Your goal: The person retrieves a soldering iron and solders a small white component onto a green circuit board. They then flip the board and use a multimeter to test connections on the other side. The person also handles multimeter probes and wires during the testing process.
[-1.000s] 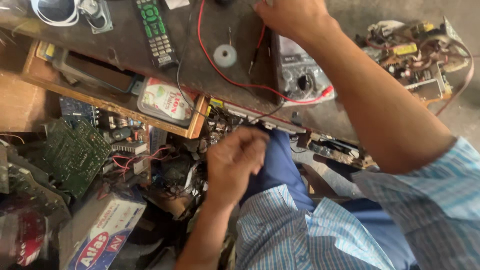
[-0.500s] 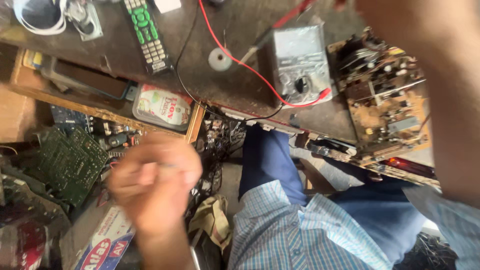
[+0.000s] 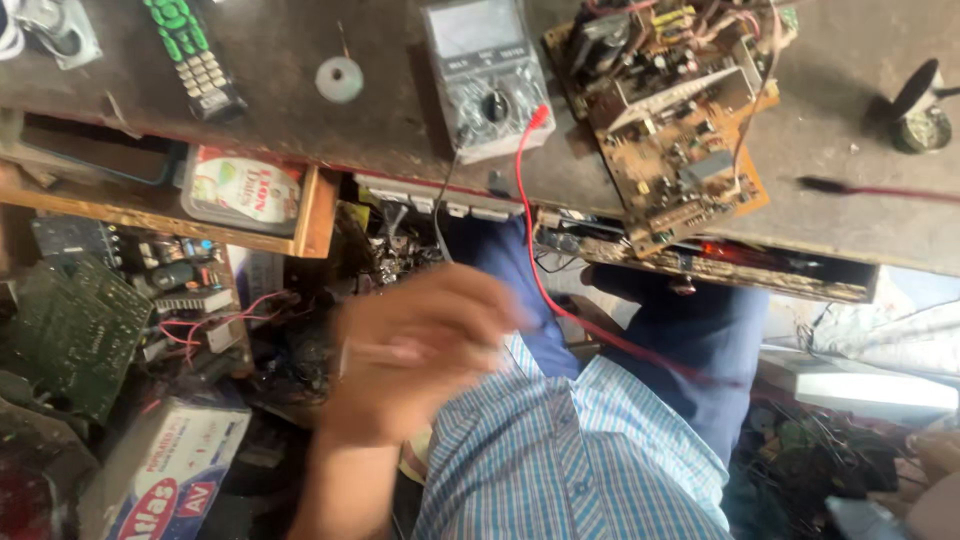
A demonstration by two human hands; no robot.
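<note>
**Blurred hand at lap level**

Fingers [image 3: 470, 330] curled loosely together, and whether they pinch anything is lost in the blur. The left hand [image 3: 415, 355] hangs over the blue trouser leg [image 3: 520, 290], below the bench edge. Above it, a red lead [image 3: 530, 230] drops from the grey multimeter [image 3: 487, 75] beside the brown circuit board [image 3: 675, 130].

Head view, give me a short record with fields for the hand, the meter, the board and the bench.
left hand: blurred, raised in front of checked shirt; grip unclear
right hand: out of view
meter: grey, on bench, red lead plugged in
circuit board: brown, right of meter, overhanging bench edge
bench: dark, also bears remote
</note>
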